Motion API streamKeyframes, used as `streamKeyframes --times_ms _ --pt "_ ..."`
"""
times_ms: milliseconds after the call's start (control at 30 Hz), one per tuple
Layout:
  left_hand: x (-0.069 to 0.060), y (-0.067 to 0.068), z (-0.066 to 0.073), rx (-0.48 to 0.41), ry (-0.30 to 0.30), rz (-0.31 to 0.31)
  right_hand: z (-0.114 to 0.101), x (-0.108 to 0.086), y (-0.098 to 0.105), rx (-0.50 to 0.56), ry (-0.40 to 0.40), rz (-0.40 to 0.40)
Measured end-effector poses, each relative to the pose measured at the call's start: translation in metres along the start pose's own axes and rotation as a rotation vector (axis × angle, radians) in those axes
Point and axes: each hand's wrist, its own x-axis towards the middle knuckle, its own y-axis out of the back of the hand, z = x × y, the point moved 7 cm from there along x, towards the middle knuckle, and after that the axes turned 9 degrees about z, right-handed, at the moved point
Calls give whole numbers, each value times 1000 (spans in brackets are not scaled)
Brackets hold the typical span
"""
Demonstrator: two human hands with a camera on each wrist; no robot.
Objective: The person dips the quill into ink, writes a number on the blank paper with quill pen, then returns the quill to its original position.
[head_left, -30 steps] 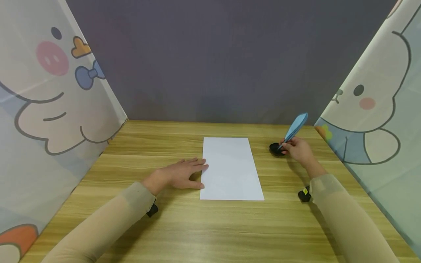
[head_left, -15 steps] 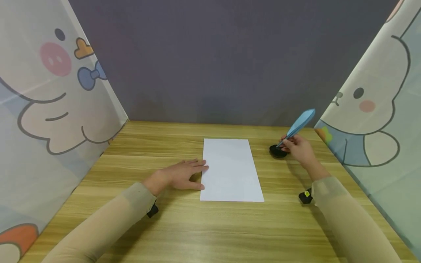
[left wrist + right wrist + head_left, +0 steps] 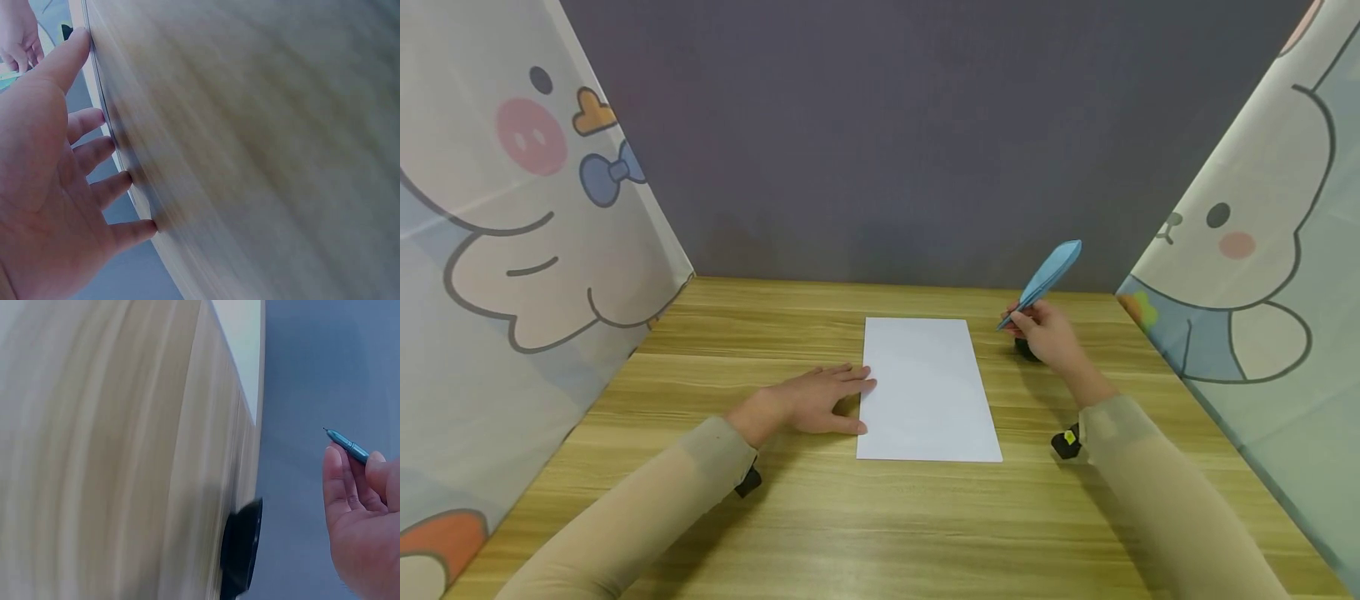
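Note:
A white sheet of paper (image 3: 927, 390) lies in the middle of the wooden table. My left hand (image 3: 817, 400), fingers spread, rests on the table with its fingertips at the paper's left edge. In the left wrist view the same hand (image 3: 53, 181) shows its palm side. Right of the paper, my right hand (image 3: 1049, 337) pinches a blue feather pen (image 3: 1049, 272) low on its shaft, point down to the left. The pen's bare tip (image 3: 340, 439) shows in the right wrist view, off the table. A round black pen base (image 3: 1027, 350) sits below that hand, partly hidden by it.
The wooden table (image 3: 880, 533) ends at a dark grey panel (image 3: 880, 142) behind. Cartoon-printed cloth walls stand at left (image 3: 542, 275) and right (image 3: 1285, 208). Small black devices (image 3: 748, 482) are worn under both wrists.
My right hand has lifted the feather pen's tip away from the black base and carried it left, toward the paper. The left hand stays in place.

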Motion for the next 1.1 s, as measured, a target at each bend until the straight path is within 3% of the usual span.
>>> streamKeyframes --times_ms 433,800,1100 --pt "1 0 1 13 -3 -3 -4 9 -44 21 10 -54" --pt "0 0 1 8 -7 4 -11 19 -72 25 25 -12" --pt "0 1 2 10 -11 10 -10 31 -86 67 -42 8"
